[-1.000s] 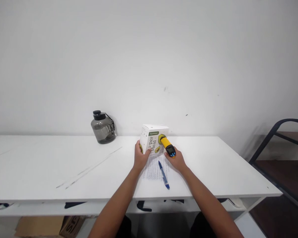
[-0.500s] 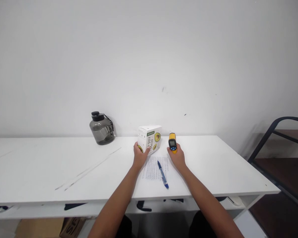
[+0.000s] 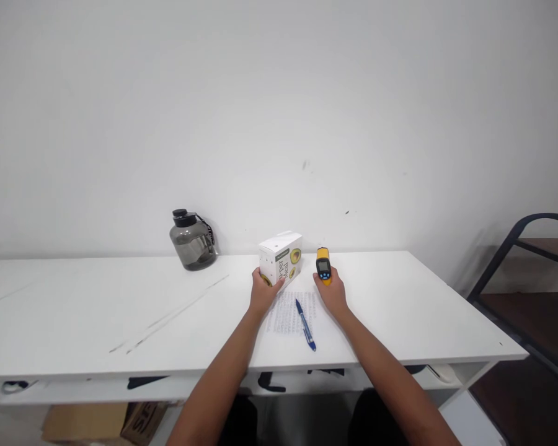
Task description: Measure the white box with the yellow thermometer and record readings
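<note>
"Box [image 3: 283, 259] first, please: where is it?"

"Near the back of a white table [image 3: 74, 322], just left of centre. It is white, printed with avocados, and one corner faces us. I cannot tell whether its base touches the tabletop."

"And the hands?"

"The left hand [image 3: 263, 296] grips the box by its lower left side, thumb across the front. The right hand [image 3: 333, 296] is closed around the handle of a yellow and black meter [image 3: 323, 266], with its small screen and blue buttons facing us. Meter and box are apart."

"What lies between the arms?"

"A sheet of paper [image 3: 286, 316] covered in writing, with a blue pen [image 3: 305, 325] lying slanted across it."

"Anything farther off?"

"A grey see-through bottle [image 3: 193, 244] with a black cap, left of the box, near the wall [image 3: 279, 124]."
</note>
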Demonstrator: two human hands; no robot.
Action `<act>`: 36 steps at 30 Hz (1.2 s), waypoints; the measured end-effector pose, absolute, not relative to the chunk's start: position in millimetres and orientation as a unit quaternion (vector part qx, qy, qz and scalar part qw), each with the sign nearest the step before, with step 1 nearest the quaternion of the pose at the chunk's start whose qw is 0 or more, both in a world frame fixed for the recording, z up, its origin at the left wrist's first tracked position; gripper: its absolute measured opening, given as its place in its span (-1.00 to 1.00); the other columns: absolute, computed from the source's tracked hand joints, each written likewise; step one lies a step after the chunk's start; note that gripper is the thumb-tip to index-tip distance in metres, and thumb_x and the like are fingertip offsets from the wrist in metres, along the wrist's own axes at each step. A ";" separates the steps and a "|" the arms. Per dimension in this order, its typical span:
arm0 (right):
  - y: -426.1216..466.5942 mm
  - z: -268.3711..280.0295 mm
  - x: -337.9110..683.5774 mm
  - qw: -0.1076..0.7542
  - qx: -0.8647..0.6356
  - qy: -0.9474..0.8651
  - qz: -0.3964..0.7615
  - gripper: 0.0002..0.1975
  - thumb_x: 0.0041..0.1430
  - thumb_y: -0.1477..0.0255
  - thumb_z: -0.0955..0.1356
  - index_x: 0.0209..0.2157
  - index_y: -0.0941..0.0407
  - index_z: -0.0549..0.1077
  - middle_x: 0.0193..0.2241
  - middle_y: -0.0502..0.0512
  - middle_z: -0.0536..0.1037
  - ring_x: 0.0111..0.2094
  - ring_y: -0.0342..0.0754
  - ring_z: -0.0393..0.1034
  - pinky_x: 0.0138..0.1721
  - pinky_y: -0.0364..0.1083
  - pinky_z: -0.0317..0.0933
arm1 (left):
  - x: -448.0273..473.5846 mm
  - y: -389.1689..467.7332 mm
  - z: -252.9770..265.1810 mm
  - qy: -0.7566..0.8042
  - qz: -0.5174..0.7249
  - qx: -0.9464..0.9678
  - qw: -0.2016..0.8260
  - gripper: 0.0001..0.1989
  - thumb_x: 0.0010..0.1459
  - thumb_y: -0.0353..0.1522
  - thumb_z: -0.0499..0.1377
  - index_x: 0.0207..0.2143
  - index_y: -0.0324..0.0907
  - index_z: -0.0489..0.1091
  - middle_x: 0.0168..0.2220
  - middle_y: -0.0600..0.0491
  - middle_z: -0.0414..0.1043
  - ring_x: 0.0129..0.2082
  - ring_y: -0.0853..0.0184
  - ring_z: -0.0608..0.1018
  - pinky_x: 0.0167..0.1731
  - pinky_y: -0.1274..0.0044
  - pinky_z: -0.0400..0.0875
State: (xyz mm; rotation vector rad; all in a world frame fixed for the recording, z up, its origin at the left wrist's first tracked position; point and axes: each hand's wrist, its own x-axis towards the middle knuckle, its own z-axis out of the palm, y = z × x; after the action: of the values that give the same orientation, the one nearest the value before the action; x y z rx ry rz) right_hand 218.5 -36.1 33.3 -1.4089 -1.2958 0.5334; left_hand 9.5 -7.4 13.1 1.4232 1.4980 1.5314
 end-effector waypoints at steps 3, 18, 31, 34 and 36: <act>-36.1 32.8 218.2 0.540 -0.594 -0.548 0.235 -0.53 0.04 0.07 0.30 -0.09 0.05 0.35 -0.36 0.03 0.50 -0.33 0.01 0.38 -0.31 -0.05 0.23 | 9.9 -8.3 13.2 0.554 0.573 0.533 0.284 -0.19 -0.13 -0.20 0.37 0.06 -0.14 -0.03 0.06 -0.17 0.25 0.05 0.14 0.41 -0.03 0.27 0.38; -35.3 34.4 218.9 0.540 -0.599 -0.532 0.260 -0.47 0.01 0.06 0.31 -0.04 0.07 0.32 -0.29 0.07 0.49 -0.28 0.03 0.37 -0.26 -0.04 0.22 | 11.2 -9.5 13.8 0.556 0.562 0.536 0.296 -0.19 -0.15 -0.22 0.39 0.03 -0.12 -0.03 0.06 -0.16 0.25 0.03 0.15 0.42 -0.05 0.28 0.40; -36.0 34.1 219.4 0.541 -0.596 -0.536 0.257 -0.49 0.03 0.05 0.29 -0.06 0.07 0.33 -0.30 0.05 0.49 -0.30 0.01 0.35 -0.27 -0.05 0.19 | 9.3 2.1 1.8 0.526 0.573 0.540 0.322 -0.18 -0.16 -0.21 0.39 0.02 -0.10 -0.05 0.08 -0.15 0.22 0.05 0.15 0.40 -0.03 0.27 0.38; -36.7 34.5 219.2 0.539 -0.592 -0.540 0.258 -0.49 0.03 0.05 0.29 -0.05 0.07 0.33 -0.31 0.06 0.49 -0.31 0.01 0.34 -0.28 -0.06 0.18 | 10.0 1.4 3.9 0.525 0.572 0.539 0.327 -0.19 -0.17 -0.22 0.40 0.02 -0.10 -0.05 0.08 -0.15 0.21 0.06 0.16 0.39 -0.01 0.28 0.37; -36.7 34.2 219.3 0.536 -0.594 -0.542 0.258 -0.49 0.04 0.05 0.29 -0.05 0.07 0.33 -0.31 0.05 0.49 -0.32 0.00 0.34 -0.30 -0.07 0.18 | 10.8 -0.1 6.7 0.528 0.569 0.538 0.329 -0.18 -0.16 -0.23 0.40 0.03 -0.11 -0.05 0.09 -0.16 0.21 0.07 0.16 0.38 -0.01 0.28 0.36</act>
State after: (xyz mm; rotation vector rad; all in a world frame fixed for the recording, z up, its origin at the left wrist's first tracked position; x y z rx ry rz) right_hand 219.3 -36.7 34.2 -1.4144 -1.2909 0.6138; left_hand 10.8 -0.1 6.7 1.4065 1.3818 1.4894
